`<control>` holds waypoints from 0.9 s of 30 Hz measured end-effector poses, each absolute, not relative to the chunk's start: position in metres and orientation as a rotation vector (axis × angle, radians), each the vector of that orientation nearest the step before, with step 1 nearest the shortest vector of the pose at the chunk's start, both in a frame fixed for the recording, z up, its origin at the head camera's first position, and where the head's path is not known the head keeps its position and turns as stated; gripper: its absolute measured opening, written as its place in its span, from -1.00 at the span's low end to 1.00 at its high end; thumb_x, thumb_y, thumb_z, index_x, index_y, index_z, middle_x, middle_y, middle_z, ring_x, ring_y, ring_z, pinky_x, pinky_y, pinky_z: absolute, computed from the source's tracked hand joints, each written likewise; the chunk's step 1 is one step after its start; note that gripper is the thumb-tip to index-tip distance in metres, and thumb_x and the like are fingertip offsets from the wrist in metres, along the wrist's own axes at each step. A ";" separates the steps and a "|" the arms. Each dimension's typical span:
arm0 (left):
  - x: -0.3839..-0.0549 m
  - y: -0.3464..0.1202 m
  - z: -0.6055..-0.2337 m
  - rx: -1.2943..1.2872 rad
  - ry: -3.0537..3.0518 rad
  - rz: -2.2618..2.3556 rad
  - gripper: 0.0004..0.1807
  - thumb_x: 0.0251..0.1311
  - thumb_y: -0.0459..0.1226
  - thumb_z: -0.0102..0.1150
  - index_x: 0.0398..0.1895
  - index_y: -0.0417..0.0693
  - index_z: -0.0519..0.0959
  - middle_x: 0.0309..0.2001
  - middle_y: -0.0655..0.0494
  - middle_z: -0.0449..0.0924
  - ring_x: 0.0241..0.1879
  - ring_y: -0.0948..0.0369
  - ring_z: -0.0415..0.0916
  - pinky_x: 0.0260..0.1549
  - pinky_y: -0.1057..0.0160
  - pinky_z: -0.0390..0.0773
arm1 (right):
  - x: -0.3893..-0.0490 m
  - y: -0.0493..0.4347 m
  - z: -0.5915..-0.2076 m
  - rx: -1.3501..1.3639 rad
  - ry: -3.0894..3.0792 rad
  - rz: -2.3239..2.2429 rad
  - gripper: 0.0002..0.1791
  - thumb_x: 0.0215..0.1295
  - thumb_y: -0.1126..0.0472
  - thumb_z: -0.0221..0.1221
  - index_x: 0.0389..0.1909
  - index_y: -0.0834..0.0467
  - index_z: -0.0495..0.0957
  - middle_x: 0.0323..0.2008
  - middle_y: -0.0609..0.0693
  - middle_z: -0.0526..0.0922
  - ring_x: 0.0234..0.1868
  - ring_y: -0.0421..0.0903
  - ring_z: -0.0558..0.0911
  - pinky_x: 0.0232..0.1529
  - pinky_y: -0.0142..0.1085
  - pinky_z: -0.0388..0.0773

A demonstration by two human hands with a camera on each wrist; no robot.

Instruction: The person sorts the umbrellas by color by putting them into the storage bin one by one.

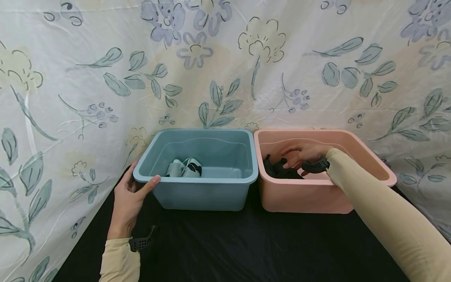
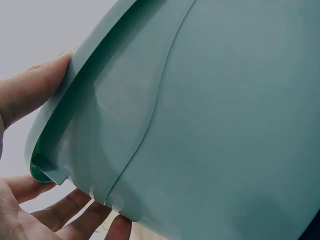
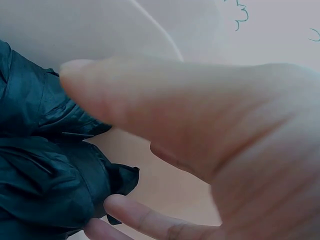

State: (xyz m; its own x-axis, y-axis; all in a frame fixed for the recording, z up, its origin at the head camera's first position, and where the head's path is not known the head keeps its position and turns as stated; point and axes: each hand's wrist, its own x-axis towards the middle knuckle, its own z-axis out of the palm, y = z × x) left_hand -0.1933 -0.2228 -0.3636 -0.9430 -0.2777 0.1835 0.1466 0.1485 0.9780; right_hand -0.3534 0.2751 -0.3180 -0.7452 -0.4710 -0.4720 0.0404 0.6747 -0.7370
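Observation:
My left hand (image 1: 129, 199) holds the front left corner of the blue bin (image 1: 204, 196), thumb at the rim and fingers along the side wall. Inside that bin lie two small pale items (image 1: 184, 168) with black patches. My right hand (image 1: 299, 154) reaches into the pink bin (image 1: 303, 196), fingers spread apart with nothing between them. Beside its fingertips is a crumpled black bundle (image 1: 280, 168) of thin, shiny material, seen as bunched folds (image 3: 45, 175) in the right wrist view. The front wall of the pink bin hides the lower part of the bundle.
Both bins stand side by side on a black cloth (image 1: 225, 243), their rims almost meeting. A floral curtain (image 1: 218, 70) hangs right behind them and runs down along the left. The right forearm (image 1: 373, 207) crosses over the pink bin's front rim.

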 end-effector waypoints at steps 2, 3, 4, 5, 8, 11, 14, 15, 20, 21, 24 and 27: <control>-0.193 -0.222 -0.364 0.124 -2.110 -1.864 -0.03 0.25 -0.23 0.42 0.63 0.08 0.06 0.55 -0.01 0.10 0.51 0.00 0.10 0.39 -0.13 0.20 | -0.351 0.276 -0.317 -0.328 2.225 -1.005 -0.16 0.38 0.18 0.25 0.53 0.29 0.04 0.43 0.42 0.23 0.23 0.39 0.45 -0.01 0.16 0.63; -0.193 -0.222 -0.364 0.122 -2.111 -1.867 -0.03 0.25 -0.23 0.42 0.63 0.08 0.06 0.55 -0.01 0.10 0.51 0.00 0.10 0.39 -0.13 0.20 | -0.350 0.277 -0.316 -0.324 2.224 -1.011 -0.17 0.38 0.19 0.24 0.53 0.29 0.04 0.42 0.41 0.25 0.22 0.38 0.45 -0.01 0.16 0.63; -0.192 -0.222 -0.364 0.119 -2.111 -1.870 -0.03 0.25 -0.23 0.42 0.63 0.07 0.06 0.55 -0.02 0.10 0.51 0.00 0.09 0.39 -0.13 0.20 | -0.349 0.278 -0.316 -0.322 2.226 -1.016 -0.17 0.37 0.21 0.24 0.53 0.29 0.04 0.42 0.41 0.26 0.22 0.38 0.46 -0.01 0.16 0.63; -0.192 -0.221 -0.364 0.117 -2.111 -1.872 -0.03 0.25 -0.23 0.42 0.63 0.07 0.06 0.55 -0.02 0.10 0.51 0.00 0.10 0.39 -0.14 0.20 | -0.348 0.278 -0.315 -0.320 2.224 -1.023 -0.16 0.36 0.21 0.25 0.53 0.29 0.04 0.43 0.41 0.25 0.23 0.38 0.46 0.00 0.16 0.62; -0.192 -0.220 -0.364 0.106 -2.111 -1.876 -0.04 0.26 -0.23 0.41 0.63 0.07 0.06 0.55 -0.02 0.11 0.51 -0.02 0.10 0.39 -0.15 0.20 | -0.344 0.280 -0.313 -0.308 2.225 -1.039 -0.16 0.36 0.19 0.25 0.53 0.29 0.05 0.45 0.40 0.24 0.25 0.38 0.44 0.02 0.17 0.61; -0.192 -0.220 -0.364 0.096 -2.111 -1.882 -0.04 0.25 -0.23 0.42 0.63 0.08 0.07 0.54 -0.01 0.12 0.50 -0.02 0.11 0.38 -0.16 0.21 | -0.341 0.282 -0.312 -0.336 2.251 -1.032 -0.18 0.40 0.18 0.23 0.53 0.31 0.05 0.44 0.42 0.22 0.24 0.37 0.46 0.02 0.15 0.62; -0.192 -0.220 -0.364 0.100 -2.111 -1.882 -0.04 0.24 -0.22 0.43 0.62 0.11 0.09 0.54 0.01 0.13 0.49 0.01 0.14 0.38 -0.14 0.23 | -0.339 0.282 -0.308 -0.382 2.281 -1.036 -0.19 0.41 0.18 0.24 0.53 0.32 0.06 0.44 0.42 0.20 0.23 0.38 0.49 0.08 0.14 0.60; -0.192 -0.220 -0.364 0.103 -2.110 -1.882 -0.05 0.24 -0.22 0.43 0.62 0.12 0.10 0.53 0.02 0.14 0.49 0.01 0.15 0.38 -0.14 0.24 | -0.338 0.280 -0.305 -0.398 2.282 -1.047 -0.18 0.41 0.17 0.23 0.53 0.32 0.06 0.45 0.42 0.19 0.24 0.38 0.49 0.10 0.14 0.59; -0.191 -0.222 -0.363 0.109 -2.109 -1.867 -0.05 0.24 -0.21 0.43 0.62 0.12 0.11 0.52 0.02 0.17 0.47 0.03 0.17 0.37 -0.13 0.25 | -0.327 0.270 -0.288 -0.347 2.272 -1.126 -0.14 0.39 0.08 0.28 0.56 0.17 0.06 0.39 0.41 0.25 0.11 0.28 0.59 0.10 0.08 0.59; -0.191 -0.222 -0.363 0.106 -2.110 -1.859 -0.05 0.24 -0.21 0.43 0.62 0.11 0.10 0.52 0.02 0.17 0.47 0.03 0.17 0.37 -0.13 0.25 | -0.323 0.268 -0.283 -0.338 2.269 -1.143 -0.12 0.39 0.05 0.29 0.57 0.15 0.04 0.39 0.41 0.25 0.09 0.24 0.60 0.10 0.06 0.59; -0.191 -0.223 -0.363 0.094 -2.115 -1.822 -0.06 0.25 -0.21 0.42 0.62 0.09 0.10 0.51 0.01 0.18 0.47 0.02 0.17 0.37 -0.15 0.26 | -0.309 0.264 -0.274 -0.341 2.284 -1.200 -0.11 0.39 0.01 0.29 0.58 0.13 0.04 0.40 0.40 0.26 0.05 0.13 0.63 0.13 0.06 0.58; -0.190 -0.223 -0.363 0.093 -2.113 -1.765 -0.03 0.24 -0.21 0.41 0.63 0.06 0.06 0.51 -0.01 0.17 0.46 -0.02 0.17 0.38 -0.20 0.23 | -0.291 0.263 -0.268 -0.370 2.294 -1.281 -0.09 0.36 -0.01 0.32 0.59 0.10 0.06 0.48 0.25 0.22 0.20 0.14 0.60 0.24 0.12 0.49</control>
State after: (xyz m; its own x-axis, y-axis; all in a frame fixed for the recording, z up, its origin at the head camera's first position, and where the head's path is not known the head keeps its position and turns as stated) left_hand -0.1903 -0.2226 -0.3629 -0.9238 -0.2918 0.2478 0.1919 0.2071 0.9593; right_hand -0.2912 0.2628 -0.2680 -0.8465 -0.4536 -0.2787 -0.0007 0.5244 -0.8515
